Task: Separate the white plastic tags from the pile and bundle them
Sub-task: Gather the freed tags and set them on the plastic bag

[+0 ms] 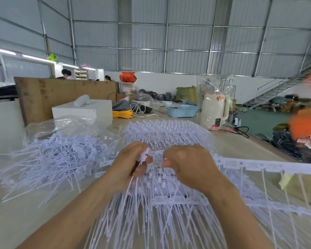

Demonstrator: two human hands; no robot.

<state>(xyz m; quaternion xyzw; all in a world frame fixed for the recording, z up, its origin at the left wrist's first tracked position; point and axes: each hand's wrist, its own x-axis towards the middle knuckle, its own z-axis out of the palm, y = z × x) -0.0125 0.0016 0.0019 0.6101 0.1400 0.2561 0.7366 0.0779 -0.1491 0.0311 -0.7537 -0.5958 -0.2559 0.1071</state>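
Note:
A big pile of white plastic tags still joined in strips (162, 203) lies on the table in front of me, their thin tails fanning toward me. My left hand (131, 162) grips a few separated tags (144, 155) by their heads, tails hanging down. My right hand (188, 164) pinches the end of one long tag strip (250, 165), which stretches off to the right edge of the view. A loose heap of separated white tags (61, 159) lies to the left on clear plastic.
Clear plastic bag (65, 124) behind the left heap. White box (83, 109), yellow cable (122, 114), blue basket (181, 110) and white kettle (215, 110) stand at the table's far side. A person's orange sleeve (305, 123) is at the right edge.

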